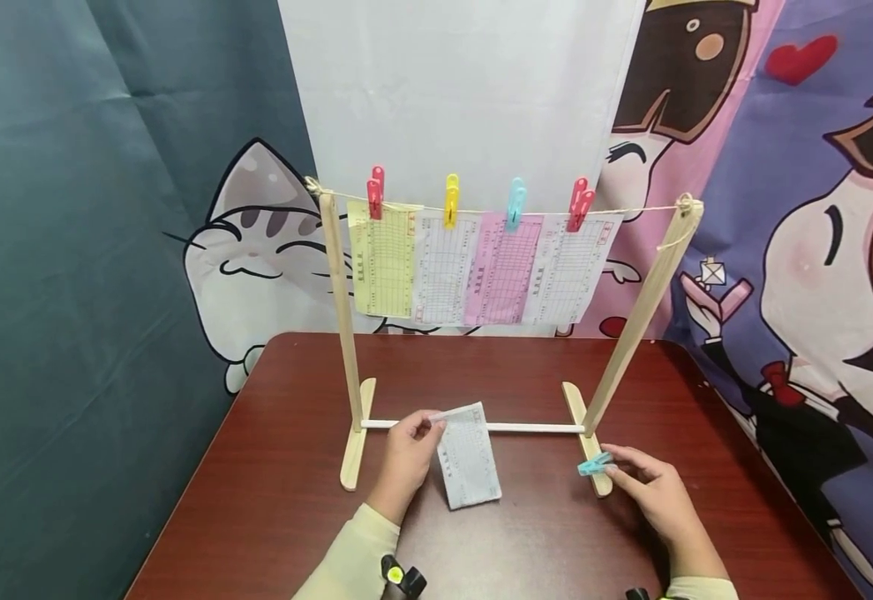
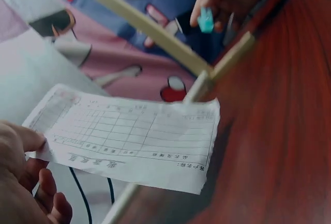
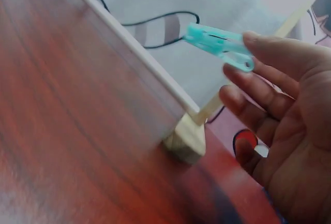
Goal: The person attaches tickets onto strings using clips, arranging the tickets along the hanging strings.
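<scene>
Cartoon-print backdrop, cat on the left, figures on the right; dark red-brown table (image 1: 271, 500) in front.

Wooden drying rack (image 1: 341, 333) stands mid-table: two posts, white crossbar low, string (image 1: 631, 210) across the top. Four printed slips pegged to the string, left to right: yellow (image 1: 384, 262), white (image 1: 444, 267), pink (image 1: 502, 268), white (image 1: 567, 271). Pegs above them: red (image 1: 375, 193), yellow (image 1: 451, 200), blue (image 1: 515, 203), red (image 1: 579, 205).

Left hand (image 1: 405, 454) pinches the far edge of a loose receipt slip (image 1: 469, 456), thumb on top, fingers curled beneath; slip lifts off the table just near of the crossbar, near end drooping.

Right hand (image 1: 650, 487) holds a turquoise clothespin (image 1: 594, 465) between thumb and fingertips, beside the rack's right foot. Wrist view shows remaining fingers loosely spread.

Step in hand, as judged: both pieces picked up, slip and peg, not yet at the line.

Next move likely calls for raising the slip's top edge to the string, probably in the free stretch right of the last red peg, holding it flat there, then squeezing the peg open and seating it over paper and string together. String looks slack; steady support needed.
</scene>
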`<action>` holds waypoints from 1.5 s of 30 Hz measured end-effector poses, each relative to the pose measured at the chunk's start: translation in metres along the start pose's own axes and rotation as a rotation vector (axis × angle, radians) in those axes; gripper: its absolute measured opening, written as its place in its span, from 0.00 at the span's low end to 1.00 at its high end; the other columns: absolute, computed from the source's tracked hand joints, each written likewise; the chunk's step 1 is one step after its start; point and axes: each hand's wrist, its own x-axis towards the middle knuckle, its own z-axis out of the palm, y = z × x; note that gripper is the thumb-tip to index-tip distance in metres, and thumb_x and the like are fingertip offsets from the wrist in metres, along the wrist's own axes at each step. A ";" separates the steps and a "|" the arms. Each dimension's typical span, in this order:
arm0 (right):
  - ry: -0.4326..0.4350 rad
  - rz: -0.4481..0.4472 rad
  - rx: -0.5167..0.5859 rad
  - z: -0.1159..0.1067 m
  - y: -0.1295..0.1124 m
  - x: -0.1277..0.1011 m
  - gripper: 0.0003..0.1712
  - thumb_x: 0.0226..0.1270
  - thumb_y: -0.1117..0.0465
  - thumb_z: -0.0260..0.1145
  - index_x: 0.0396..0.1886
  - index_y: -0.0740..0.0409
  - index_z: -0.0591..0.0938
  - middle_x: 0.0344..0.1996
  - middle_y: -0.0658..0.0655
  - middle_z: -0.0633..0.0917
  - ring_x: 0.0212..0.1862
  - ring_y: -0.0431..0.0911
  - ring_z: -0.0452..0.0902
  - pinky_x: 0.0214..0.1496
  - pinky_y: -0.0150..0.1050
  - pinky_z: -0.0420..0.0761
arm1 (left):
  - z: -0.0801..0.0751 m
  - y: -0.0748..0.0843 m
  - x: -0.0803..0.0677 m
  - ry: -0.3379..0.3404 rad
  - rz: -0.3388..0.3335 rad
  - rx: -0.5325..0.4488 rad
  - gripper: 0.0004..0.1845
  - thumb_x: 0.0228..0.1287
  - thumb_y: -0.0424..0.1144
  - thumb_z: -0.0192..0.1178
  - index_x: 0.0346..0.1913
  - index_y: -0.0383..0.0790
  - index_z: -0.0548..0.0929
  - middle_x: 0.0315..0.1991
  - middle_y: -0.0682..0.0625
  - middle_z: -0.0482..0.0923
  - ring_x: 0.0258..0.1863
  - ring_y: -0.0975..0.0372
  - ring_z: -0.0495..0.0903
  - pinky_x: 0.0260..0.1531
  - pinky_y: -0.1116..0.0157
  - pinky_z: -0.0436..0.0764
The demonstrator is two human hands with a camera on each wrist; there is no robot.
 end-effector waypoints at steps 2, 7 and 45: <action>0.043 0.011 0.016 -0.003 -0.009 0.003 0.23 0.61 0.73 0.68 0.57 0.68 0.79 0.39 0.61 0.87 0.38 0.41 0.82 0.36 0.30 0.79 | 0.005 0.018 0.001 -0.005 -0.021 -0.033 0.06 0.60 0.27 0.66 0.40 0.33 0.85 0.29 0.41 0.83 0.28 0.62 0.76 0.27 0.74 0.75; 0.138 -0.004 0.133 -0.020 -0.050 0.021 0.22 0.57 0.77 0.69 0.53 0.73 0.79 0.35 0.55 0.87 0.34 0.38 0.82 0.34 0.28 0.78 | 0.020 0.060 0.017 -0.030 0.047 -0.091 0.07 0.60 0.29 0.68 0.40 0.32 0.83 0.32 0.41 0.86 0.30 0.60 0.80 0.29 0.73 0.77; 0.157 -0.360 -0.325 -0.108 -0.356 0.214 0.08 0.51 0.69 0.77 0.32 0.68 0.88 0.27 0.44 0.86 0.24 0.39 0.77 0.25 0.21 0.73 | 0.135 0.291 0.102 -0.010 0.584 0.384 0.12 0.71 0.43 0.56 0.49 0.47 0.88 0.37 0.58 0.87 0.34 0.73 0.81 0.32 0.83 0.72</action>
